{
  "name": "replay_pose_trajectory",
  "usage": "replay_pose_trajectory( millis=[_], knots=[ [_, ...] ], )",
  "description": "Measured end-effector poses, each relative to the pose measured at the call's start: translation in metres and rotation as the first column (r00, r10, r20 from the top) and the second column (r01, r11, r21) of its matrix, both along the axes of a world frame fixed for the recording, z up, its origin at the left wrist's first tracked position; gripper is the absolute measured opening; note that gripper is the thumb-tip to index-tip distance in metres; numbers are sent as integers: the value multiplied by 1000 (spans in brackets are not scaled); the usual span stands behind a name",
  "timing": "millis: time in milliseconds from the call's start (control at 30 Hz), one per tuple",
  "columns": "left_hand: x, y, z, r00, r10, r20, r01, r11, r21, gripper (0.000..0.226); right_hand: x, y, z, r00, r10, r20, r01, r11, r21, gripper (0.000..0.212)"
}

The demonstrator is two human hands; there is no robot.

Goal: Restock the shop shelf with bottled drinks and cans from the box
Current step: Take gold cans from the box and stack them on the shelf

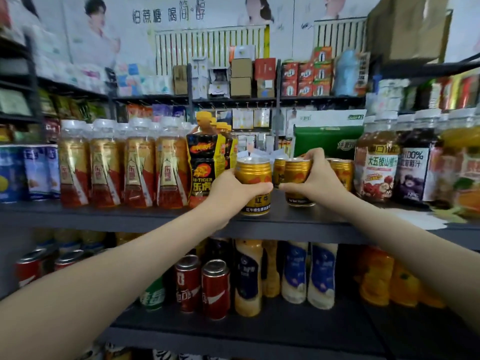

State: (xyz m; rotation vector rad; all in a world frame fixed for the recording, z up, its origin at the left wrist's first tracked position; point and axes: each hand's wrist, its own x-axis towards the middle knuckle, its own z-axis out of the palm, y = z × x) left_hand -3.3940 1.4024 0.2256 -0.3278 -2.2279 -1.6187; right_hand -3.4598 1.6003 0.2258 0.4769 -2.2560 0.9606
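Note:
Two gold energy-drink cans stand at the front of the dark middle shelf [298,222]. My left hand [233,193] grips the nearer gold can [253,175] from its left side, fingers curled round the body. My right hand [318,178] grips the second gold can [296,172] from the right, with fingers over its top rim. More gold cans [342,170] stand behind and to the right of it. The box is out of view.
Gold-and-red bottles [137,165] and black Hi-Tiger bottles [205,162] fill the shelf to the left; juice bottles [376,165] stand to the right. A green carton [327,141] sits behind the cans. The lower shelf holds red cola cans [215,289] and cream-and-blue bottles [322,276].

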Motion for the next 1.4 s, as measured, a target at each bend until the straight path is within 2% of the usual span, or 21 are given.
replay_pose_trajectory(
  millis=[100, 233, 367, 500, 567, 700, 867, 1000, 1300, 1400],
  knots=[
    [-27, 14, 10, 999, -12, 30, 12, 1000, -14, 39, -21, -5, 1, 999, -47, 13, 46, 997, 59, 75],
    [-53, 16, 17, 996, -29, 86, 19, 993, 115, 29, -39, 4, 12, 975, -87, 205, 58, 988, 141, 82],
    [-66, 20, 14, 985, -80, 150, 58, 988, 141, 35, -32, 22, 38, 942, 27, 335, -117, 960, 252, 58],
    [-77, 29, 12, 979, -41, 198, 14, 990, 138, 61, -33, 33, 54, 936, 37, 350, -176, 910, 375, 66],
    [-83, 33, 11, 978, -2, 206, -27, 990, 137, 67, -39, 33, 59, 934, 36, 355, -195, 885, 422, 68],
    [-90, 38, 15, 979, 30, 201, -58, 990, 132, 62, -55, 27, 63, 964, -61, 257, -98, 822, 561, 69],
    [-98, 36, 26, 984, 80, 159, -107, 980, 166, 59, -75, 22, 65, 979, -138, 153, -8, 717, 697, 60],
    [-106, 35, 25, 980, 132, 148, -158, 971, 178, 57, -88, 22, 63, 982, -139, 124, 9, 702, 712, 57],
    [-135, 49, 22, 971, 97, 221, -136, 977, 166, 65, -100, 27, 60, 982, -94, 163, -68, 629, 774, 60],
    [-146, 48, 24, 966, 106, 234, -150, 973, 177, 57, -102, 30, 62, 977, -61, 206, -121, 635, 763, 59]
  ],
)
